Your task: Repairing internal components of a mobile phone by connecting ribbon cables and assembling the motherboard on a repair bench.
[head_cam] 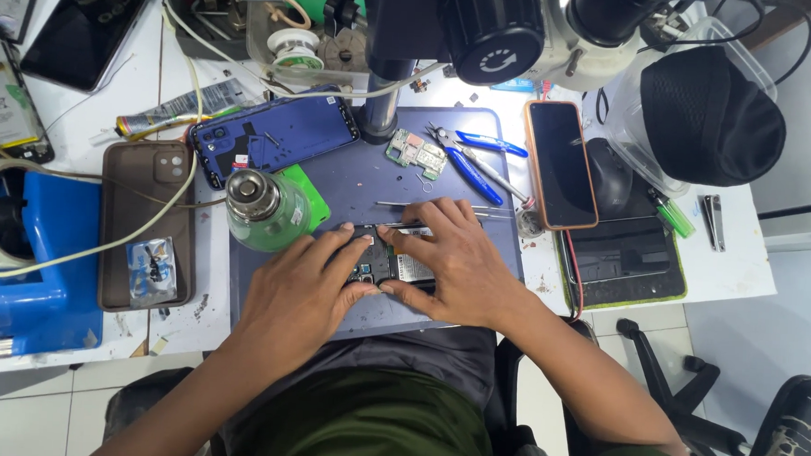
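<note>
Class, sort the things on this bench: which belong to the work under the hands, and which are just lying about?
In use:
left hand
right hand
opened phone, pressed by both hands
grey work mat

Lying about:
blue back cover
small circuit board
blue-handled pliers
orange-cased phone
brown phone case
green bottle

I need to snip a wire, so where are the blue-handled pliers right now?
In the head view the blue-handled pliers lie on the grey mat, up and right of both hands, between the small green circuit board and the orange-cased phone.
</note>
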